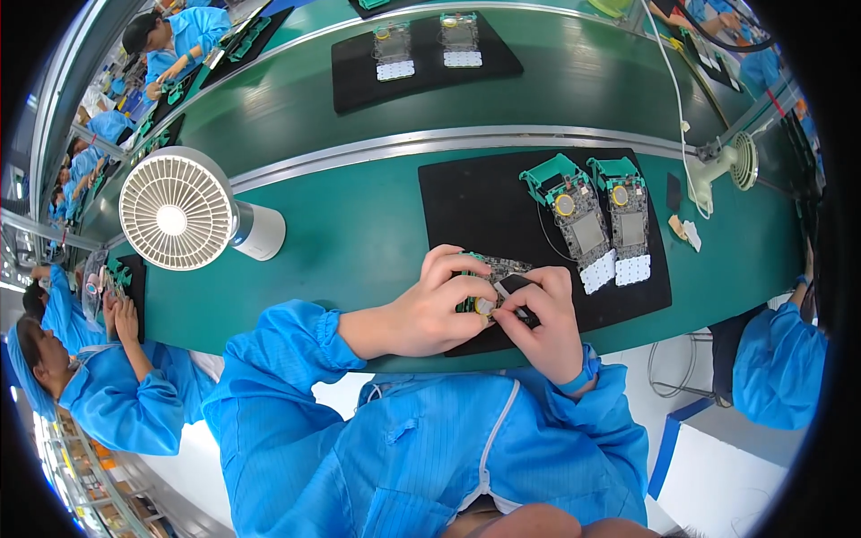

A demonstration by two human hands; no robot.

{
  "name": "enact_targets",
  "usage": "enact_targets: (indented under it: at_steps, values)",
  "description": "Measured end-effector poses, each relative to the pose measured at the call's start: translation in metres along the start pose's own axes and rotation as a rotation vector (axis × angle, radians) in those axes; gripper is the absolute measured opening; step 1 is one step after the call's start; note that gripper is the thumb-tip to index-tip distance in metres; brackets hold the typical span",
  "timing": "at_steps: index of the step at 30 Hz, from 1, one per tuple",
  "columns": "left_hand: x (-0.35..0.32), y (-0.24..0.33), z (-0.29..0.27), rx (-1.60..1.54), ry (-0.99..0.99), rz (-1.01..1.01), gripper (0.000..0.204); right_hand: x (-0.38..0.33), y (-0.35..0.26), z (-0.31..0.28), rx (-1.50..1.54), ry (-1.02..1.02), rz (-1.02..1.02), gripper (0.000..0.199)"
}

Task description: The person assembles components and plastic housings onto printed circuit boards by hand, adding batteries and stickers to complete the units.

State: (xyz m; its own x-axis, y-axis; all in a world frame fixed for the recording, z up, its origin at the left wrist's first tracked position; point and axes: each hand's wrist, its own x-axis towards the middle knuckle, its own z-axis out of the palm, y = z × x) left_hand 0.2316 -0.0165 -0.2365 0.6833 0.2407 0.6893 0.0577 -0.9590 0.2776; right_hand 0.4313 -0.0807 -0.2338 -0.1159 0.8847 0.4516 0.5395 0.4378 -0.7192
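Note:
At the near edge of a black mat (466,202), my left hand (435,300) is closed round the left side of a circuit board (509,266). A round yellowish part (485,306) shows on that board by my left fingertips. My right hand (549,327) is closed in a pinch at the board's right side, its thumb and forefinger close to the round part. What they pinch is hidden. A small dark piece (515,284) shows beside the right fingers. Farther right on the mat lie two similar circuit boards (588,231) with green plastic frames, round yellow parts and white pads.
A white fan (175,211) stands left on the green table (332,233). A smaller fan (740,163), a hanging white cable (686,148) and paper scraps (689,233) are at the right. Beyond a metal rail (386,143), another black mat (430,88) carries two boards. Co-workers (134,386) sit nearby.

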Motion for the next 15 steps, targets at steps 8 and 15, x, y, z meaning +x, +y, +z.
enact_targets:
  at_steps: [8, 15]
  values:
    - [-0.0019, -0.0011, 0.0008, -0.001, 0.02, 0.012, 0.021, -0.0006, -0.0011, 0.0017, -0.022, 0.007, -0.011, 0.015]
    - [-0.0007, 0.0001, -0.0021, 0.059, -0.061, 0.048, 0.018, -0.0078, -0.0011, 0.0012, -0.123, 0.024, -0.1, 0.019]
